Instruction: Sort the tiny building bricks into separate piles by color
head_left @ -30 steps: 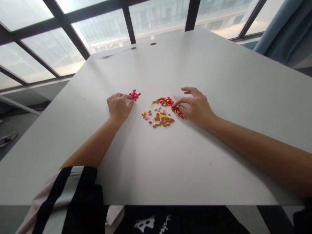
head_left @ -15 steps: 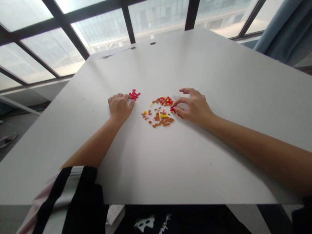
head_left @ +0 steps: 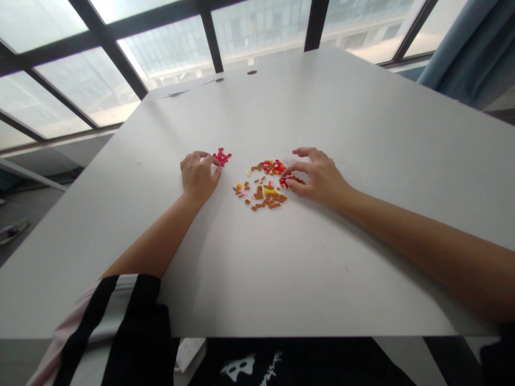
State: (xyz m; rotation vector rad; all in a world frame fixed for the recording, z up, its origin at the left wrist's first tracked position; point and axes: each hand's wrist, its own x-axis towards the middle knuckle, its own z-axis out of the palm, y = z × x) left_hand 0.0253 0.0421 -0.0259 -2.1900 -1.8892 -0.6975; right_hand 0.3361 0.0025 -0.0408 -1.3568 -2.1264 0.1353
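On the white table (head_left: 257,262), my left hand (head_left: 200,176) rests beside a small pile of red toy bricks (head_left: 222,155). Its fingers are curled, thumb and index tips nearly together at the pile's near edge; whatever lies between them is too small to make out. My right hand (head_left: 317,174) reaches in from the right with fingers apart. Its thumb and index tips touch a patch of dark red bricks (head_left: 298,182), partly covered by the hand. Between the hands lie a mixed red, orange and cream pile (head_left: 271,166) and loose brown bricks (head_left: 273,199), with a yellow brick (head_left: 269,191) among them.
Several brown, pink and yellow pieces (head_left: 241,188) are scattered left of the brown bricks. Large windows (head_left: 257,29) with dark frames stand beyond the table. A blue-grey curtain (head_left: 470,53) hangs at the far right. Two round holes show near the table's back edge.
My right hand has shifted slightly left, showing more of the dark red bricks beneath it. My left thumb and index have drawn closer together at the red pile.
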